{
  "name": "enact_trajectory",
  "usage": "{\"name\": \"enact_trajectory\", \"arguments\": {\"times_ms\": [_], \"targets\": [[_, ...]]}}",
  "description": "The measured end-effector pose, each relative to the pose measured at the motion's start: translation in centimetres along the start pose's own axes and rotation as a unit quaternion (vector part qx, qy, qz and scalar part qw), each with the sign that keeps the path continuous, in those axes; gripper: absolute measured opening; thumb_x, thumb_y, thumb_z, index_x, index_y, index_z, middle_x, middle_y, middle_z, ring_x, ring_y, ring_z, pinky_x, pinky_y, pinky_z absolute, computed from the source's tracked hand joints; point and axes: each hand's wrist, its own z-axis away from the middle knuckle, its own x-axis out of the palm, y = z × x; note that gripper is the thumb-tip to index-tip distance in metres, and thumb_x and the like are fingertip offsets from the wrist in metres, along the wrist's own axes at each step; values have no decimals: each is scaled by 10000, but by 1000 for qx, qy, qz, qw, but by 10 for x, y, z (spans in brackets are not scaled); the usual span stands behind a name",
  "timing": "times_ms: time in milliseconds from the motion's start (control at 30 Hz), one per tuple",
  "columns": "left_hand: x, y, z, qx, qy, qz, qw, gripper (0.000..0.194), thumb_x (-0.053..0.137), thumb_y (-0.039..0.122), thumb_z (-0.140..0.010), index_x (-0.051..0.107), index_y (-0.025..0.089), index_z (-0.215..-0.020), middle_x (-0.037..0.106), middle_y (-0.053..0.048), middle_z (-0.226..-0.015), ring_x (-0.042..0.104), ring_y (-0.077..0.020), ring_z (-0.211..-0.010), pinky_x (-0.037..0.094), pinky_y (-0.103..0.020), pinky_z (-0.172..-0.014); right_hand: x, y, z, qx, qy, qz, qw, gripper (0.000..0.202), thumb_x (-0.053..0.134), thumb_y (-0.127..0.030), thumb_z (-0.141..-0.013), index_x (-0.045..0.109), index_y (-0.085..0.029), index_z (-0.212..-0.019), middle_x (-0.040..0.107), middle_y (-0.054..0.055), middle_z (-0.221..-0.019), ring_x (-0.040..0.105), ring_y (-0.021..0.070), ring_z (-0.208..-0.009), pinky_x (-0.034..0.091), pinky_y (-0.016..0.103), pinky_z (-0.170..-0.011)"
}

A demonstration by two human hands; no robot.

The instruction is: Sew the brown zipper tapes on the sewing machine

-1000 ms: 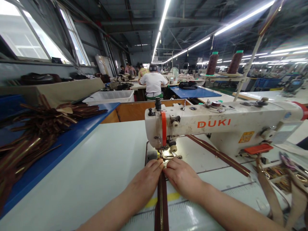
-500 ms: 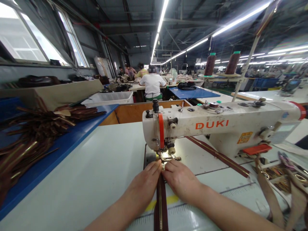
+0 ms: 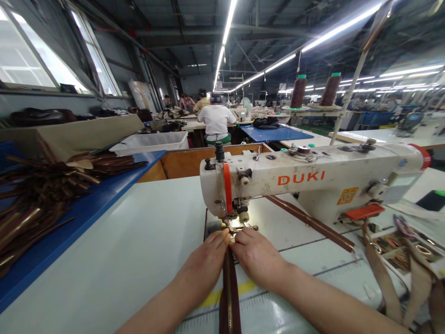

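Note:
A white sewing machine (image 3: 299, 174) marked DUKI stands across the table, its lit needle area just beyond my fingertips. A brown strip with a gold zipper line (image 3: 229, 297) runs from the near edge up under my hands to the presser foot. My left hand (image 3: 208, 255) is closed on the strip's left side, fingers pressed together and pointing at the needle. On the other side, my right hand (image 3: 255, 255) has its fingers curled onto the strip. Both thumbs are largely hidden. Behind the needle, another length of zipper strip (image 3: 309, 220) lies under the machine arm.
Brown strips (image 3: 69, 181) are heaped on a blue surface (image 3: 104, 195) at left. At right is a tray of small parts (image 3: 399, 253) with beige straps (image 3: 382, 278) beside it. Two thread cones (image 3: 298, 93) stand behind the machine. A person in white (image 3: 217, 120) sits ahead.
The whole view has shifted slightly, so the machine and table appear a little farther left. Both hands remain at the strip near the needle, in nearly the same pose.

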Motion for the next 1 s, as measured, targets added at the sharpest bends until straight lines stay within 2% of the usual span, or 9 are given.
{"name": "enact_trajectory", "arguments": {"times_ms": [267,467,1000], "targets": [[-7,2,-1,-8,14,12,1000,338,345,122,-915,557,110,-1178,649,-127,-1184,597,-212,-1123,546,-387,-947,2,3,0,-5,5,2,1000,89,627,-111,-894,603,-140,-813,560,42,-826,487,214,-824,454,319,-748],[-9,5,3,-57,46,44,996,323,356,155,-919,578,157,-1154,637,-118,-1145,605,-221,-1084,557,-416,-922,-1,2,0,-3,-8,-2,1000,83,608,-113,-908,617,-129,-827,562,51,-823,486,215,-817,453,317,-732],[-17,10,-4,-60,-14,69,996,235,393,107,-891,578,145,-1029,633,-86,-1030,610,-213,-965,563,-409,-877,1,2,1,-4,-10,-4,1000,92,592,-114,-916,600,-134,-826,552,46,-837,484,218,-835,448,326,-757]]}}
